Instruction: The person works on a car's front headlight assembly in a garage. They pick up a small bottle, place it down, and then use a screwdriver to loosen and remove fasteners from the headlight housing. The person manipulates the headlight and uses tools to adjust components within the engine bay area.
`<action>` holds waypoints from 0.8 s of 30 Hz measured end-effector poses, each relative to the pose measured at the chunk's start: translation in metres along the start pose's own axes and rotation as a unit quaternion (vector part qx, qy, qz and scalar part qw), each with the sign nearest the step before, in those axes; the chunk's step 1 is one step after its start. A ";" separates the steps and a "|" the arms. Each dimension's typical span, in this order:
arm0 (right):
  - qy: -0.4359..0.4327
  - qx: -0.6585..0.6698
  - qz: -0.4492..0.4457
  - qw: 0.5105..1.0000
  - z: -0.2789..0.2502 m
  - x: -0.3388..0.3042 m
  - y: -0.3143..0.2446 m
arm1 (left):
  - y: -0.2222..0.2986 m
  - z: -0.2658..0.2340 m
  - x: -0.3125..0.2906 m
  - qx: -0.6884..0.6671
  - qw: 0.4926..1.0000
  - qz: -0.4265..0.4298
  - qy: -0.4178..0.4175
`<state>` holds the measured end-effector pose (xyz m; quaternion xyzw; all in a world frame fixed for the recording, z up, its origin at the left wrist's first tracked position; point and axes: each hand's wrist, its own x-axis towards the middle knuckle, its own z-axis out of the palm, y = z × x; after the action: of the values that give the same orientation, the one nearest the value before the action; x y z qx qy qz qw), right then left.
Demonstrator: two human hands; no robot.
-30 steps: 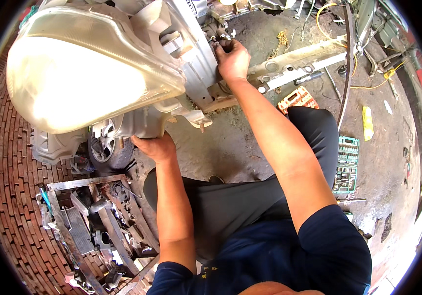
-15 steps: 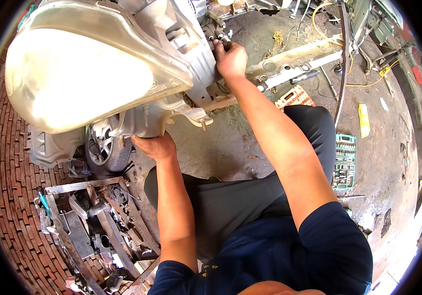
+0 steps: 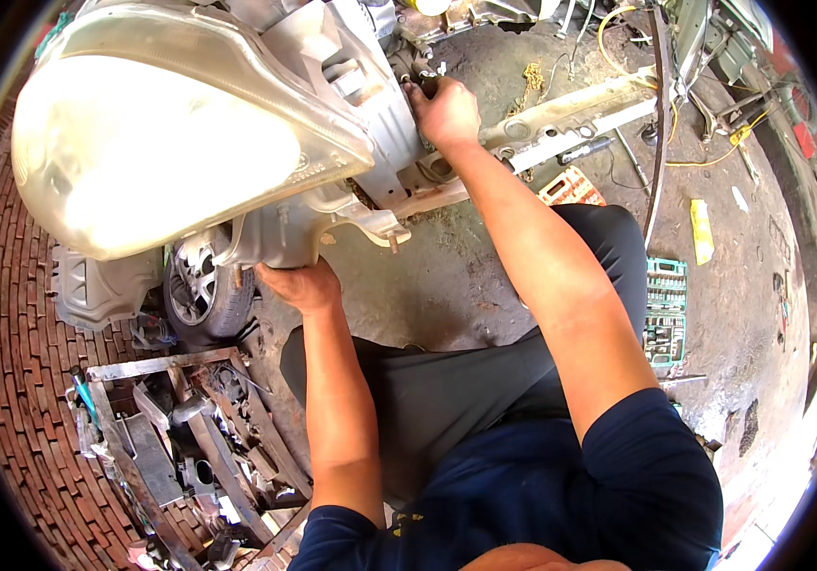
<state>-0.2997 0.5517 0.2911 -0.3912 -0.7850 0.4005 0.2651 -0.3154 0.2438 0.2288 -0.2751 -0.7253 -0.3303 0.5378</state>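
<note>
The left hand's (image 3: 304,285) fingers touch the underside of a grey housing (image 3: 277,231) below the big clouded headlamp (image 3: 171,143); their grip is hidden. Farther off, the right hand's (image 3: 448,112) fingers curl beside a grey metal panel (image 3: 388,133), around what I cannot tell. Beyond, the floor (image 3: 737,285) carries 1 orange case (image 3: 572,187) and 1 green case (image 3: 665,312).

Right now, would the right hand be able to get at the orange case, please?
Probably yes: the knee partly hides the orange case, but the rest lies uncovered, rightward of the right hand.
</note>
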 end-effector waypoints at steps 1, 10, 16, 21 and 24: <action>0.001 0.000 0.000 1.000 0.000 0.000 0.000 | 0.002 -0.001 0.001 0.009 1.000 -0.011 -0.011; -0.010 0.014 0.020 1.000 0.008 0.004 -0.001 | -0.004 0.002 -0.011 -0.134 0.968 -0.212 -0.015; -0.038 0.156 0.036 0.986 0.020 0.014 0.016 | 0.013 0.009 0.004 -0.396 0.831 -0.379 0.099; -0.104 0.097 -0.017 0.990 0.015 0.010 0.010 | 0.008 -0.003 0.004 0.015 0.998 -0.065 -0.013; -0.084 0.153 0.003 0.985 0.023 0.016 0.017 | 0.014 -0.001 0.007 0.012 0.998 -0.058 0.002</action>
<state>-0.3186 0.5621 0.2663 -0.3132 -0.7330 0.5481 0.2534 -0.3062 0.2524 0.2381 -0.2255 -0.7428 -0.3528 0.5225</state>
